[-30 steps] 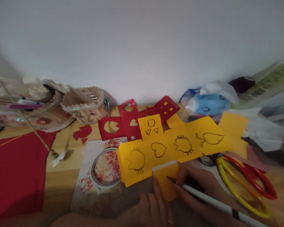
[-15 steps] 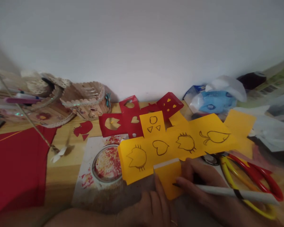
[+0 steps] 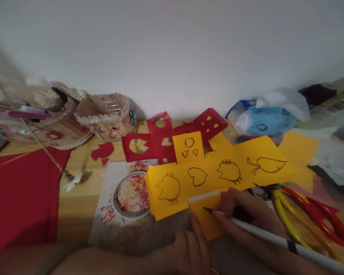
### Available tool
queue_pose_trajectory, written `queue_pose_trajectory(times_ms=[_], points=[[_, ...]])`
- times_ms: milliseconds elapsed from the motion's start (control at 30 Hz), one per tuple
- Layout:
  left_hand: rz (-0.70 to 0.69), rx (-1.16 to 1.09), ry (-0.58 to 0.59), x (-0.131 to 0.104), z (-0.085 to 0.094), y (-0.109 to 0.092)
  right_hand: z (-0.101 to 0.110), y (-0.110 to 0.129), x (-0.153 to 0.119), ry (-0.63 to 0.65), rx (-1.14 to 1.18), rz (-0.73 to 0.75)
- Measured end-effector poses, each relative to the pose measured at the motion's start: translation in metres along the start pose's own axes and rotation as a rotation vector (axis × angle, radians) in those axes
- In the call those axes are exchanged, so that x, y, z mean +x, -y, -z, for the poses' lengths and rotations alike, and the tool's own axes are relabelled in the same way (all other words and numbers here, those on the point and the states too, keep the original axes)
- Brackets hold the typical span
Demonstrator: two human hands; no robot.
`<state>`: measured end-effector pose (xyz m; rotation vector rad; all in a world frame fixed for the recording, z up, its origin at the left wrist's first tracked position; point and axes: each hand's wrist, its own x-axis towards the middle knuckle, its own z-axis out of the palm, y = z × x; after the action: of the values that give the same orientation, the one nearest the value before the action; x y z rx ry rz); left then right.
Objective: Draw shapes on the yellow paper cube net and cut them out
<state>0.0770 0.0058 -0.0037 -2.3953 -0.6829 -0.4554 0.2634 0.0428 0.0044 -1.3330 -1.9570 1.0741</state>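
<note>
Dark outlines of hearts, a leaf-like shape and fish-like or bird-like shapes mark the yellow paper box cutout (image 3: 199, 187). Its lower flap, which has a white strip along the top, points toward me. My left hand (image 3: 186, 250) has its fingers bent around the lower left of this flap and holds it, one finger lying along the edge. A white pen (image 3: 260, 231) with a dark tip and a black band is pinched in my right hand (image 3: 246, 217). The tip is at the upper middle of the flap; whether it touches cannot be made out.
Scissors (image 3: 312, 214) with red and yellow handles lie right of my right hand. Behind are a red cutout (image 3: 160, 143) and a blue plastic pack (image 3: 271, 120). Decorated wooden baskets (image 3: 104, 122), red paper (image 3: 23, 198) and a stained white board (image 3: 106, 183) are at left.
The pen tip has moved up and left on the flap, and the pen now slants more steeply. My left hand still holds the flap. The whole view has shifted slightly.
</note>
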Motion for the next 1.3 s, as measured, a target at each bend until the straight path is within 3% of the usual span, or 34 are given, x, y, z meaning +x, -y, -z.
queue_pose_trajectory(times_ms=[233,667,767,867,1067,1300], points=[[-0.016,-0.020,-0.032,0.001,0.000,0.002,0.002,-0.001,-0.001,0.023,-0.024,0.016],[-0.052,0.085,0.066,-0.015,-0.004,-0.012,0.003,-0.005,-0.001,0.028,-0.091,0.031],[-0.037,0.109,0.035,-0.015,-0.005,-0.014,0.004,-0.004,0.000,0.067,-0.103,0.025],[-0.016,0.034,0.009,-0.010,-0.004,-0.009,0.004,0.002,0.003,0.033,-0.080,0.021],[-0.051,-0.031,0.078,-0.002,0.007,0.002,0.006,0.010,0.006,0.032,-0.014,-0.029],[0.023,-0.025,0.050,-0.009,-0.002,-0.013,0.006,-0.001,0.000,0.083,-0.074,0.035]])
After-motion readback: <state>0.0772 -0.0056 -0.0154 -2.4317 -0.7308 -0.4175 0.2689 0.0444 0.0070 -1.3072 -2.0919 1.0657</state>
